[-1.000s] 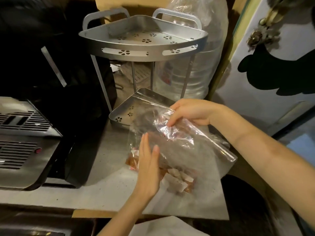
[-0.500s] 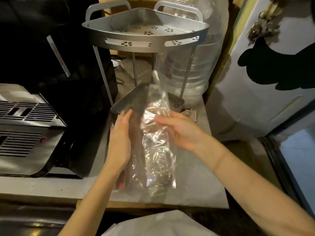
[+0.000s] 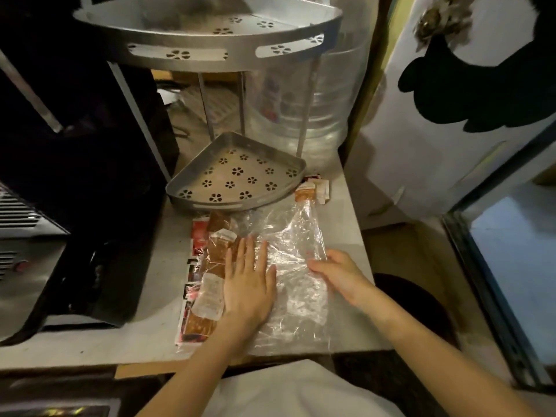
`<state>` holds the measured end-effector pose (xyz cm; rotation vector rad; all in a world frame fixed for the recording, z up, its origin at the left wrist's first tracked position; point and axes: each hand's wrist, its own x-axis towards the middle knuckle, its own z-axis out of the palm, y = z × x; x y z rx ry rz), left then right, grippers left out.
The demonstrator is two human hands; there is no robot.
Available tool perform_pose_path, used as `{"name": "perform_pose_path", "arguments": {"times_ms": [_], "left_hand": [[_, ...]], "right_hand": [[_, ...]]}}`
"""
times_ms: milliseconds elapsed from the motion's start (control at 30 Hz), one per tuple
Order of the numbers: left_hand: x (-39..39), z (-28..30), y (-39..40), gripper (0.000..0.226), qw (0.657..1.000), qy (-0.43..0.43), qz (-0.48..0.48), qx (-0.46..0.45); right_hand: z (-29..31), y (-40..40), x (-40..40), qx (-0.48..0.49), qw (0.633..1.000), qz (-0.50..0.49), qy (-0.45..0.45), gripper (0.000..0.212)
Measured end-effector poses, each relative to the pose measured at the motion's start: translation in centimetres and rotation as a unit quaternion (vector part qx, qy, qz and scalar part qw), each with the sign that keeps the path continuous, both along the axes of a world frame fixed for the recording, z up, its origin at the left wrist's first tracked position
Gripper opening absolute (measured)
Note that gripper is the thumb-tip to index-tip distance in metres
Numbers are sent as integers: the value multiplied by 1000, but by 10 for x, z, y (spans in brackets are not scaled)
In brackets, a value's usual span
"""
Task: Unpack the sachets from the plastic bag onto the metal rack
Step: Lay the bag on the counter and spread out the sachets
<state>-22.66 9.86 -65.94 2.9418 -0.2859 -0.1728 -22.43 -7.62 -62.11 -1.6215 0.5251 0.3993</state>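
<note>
Plastic bag (image 3: pixel 288 266) flat w/ sachets (image 3: pixel 210 284) inside, both hands' fingers (image 3: pixel 249 254) straight on it; rack tray (image 3: pixel 237 176) bare.

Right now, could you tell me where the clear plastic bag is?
The clear plastic bag lies flat on the grey countertop, in front of the metal rack's lower tray, under both hands.
</note>
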Motion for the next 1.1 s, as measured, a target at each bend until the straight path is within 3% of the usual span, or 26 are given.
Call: {"name": "perform_pose_path", "arguments": {"times_ms": [167, 233, 333, 433, 533, 667, 800, 1100], "left_hand": [[6, -1, -7, 67, 998, 11, 38, -41], [6, 5, -8, 71, 997, 25, 38, -58], [7, 21, -8, 71, 996, 13, 42, -81], [20, 33, -9, 65, 995, -41, 20, -84], [43, 34, -11, 60, 994, -50, -4, -99], [60, 19, -14, 68, 995, -17, 14, -98], [62, 8, -19, 68, 994, 3, 39, -97], [63, 2, -24, 67, 982, 30, 65, -173]], "right_hand": [[1, 10, 13, -163, 984, 14, -69, 21], [2, 12, 17, -251, 961, 37, -107, 42], [7, 11, 27, -395, 897, 71, -183, 77], [17, 12, 46, -493, 812, 126, -287, 75], [17, 20, 65, -517, 767, 218, -312, 64], [0, 32, 84, -520, 748, 273, -310, 57], [-20, 39, 94, -549, 730, 233, -334, 47], [-45, 27, 99, -496, 756, 193, -381, 37]]}}
